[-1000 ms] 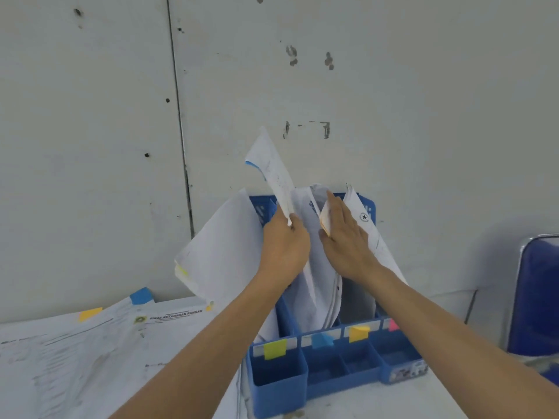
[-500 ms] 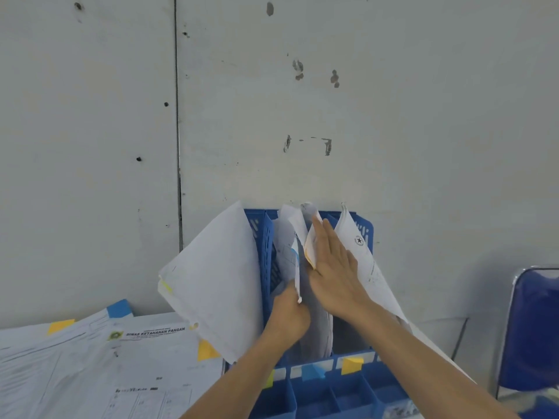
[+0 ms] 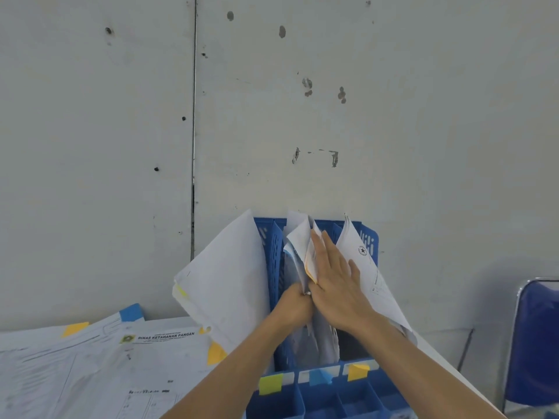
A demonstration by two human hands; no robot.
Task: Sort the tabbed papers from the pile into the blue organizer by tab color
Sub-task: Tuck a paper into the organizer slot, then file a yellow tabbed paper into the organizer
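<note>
The blue organizer (image 3: 369, 241) stands against the wall with papers in its upright slots and yellow-green, blue and yellow tabs on its front ledge. My left hand (image 3: 292, 306) grips a blue-tabbed paper (image 3: 298, 240) low inside the second slot. My right hand (image 3: 334, 281) lies flat with straight fingers against the sheets, holding those to the right back. A big white sheet (image 3: 225, 278) with a yellow-green tab leans out of the leftmost slot. A stamped paper (image 3: 367, 269) leans right from another slot. The pile (image 3: 90, 362) lies on the table at left.
A grey wall rises straight behind the organizer. Blue and yellow tabs stick out of the pile at the left. A blue chair (image 3: 535, 343) with a metal frame stands at the right edge. Small open compartments (image 3: 320, 402) run along the organizer's front.
My left hand has pushed the blue-tabbed paper down from above the organizer into the second slot. My right hand stayed against the sheets. The view has tilted up.
</note>
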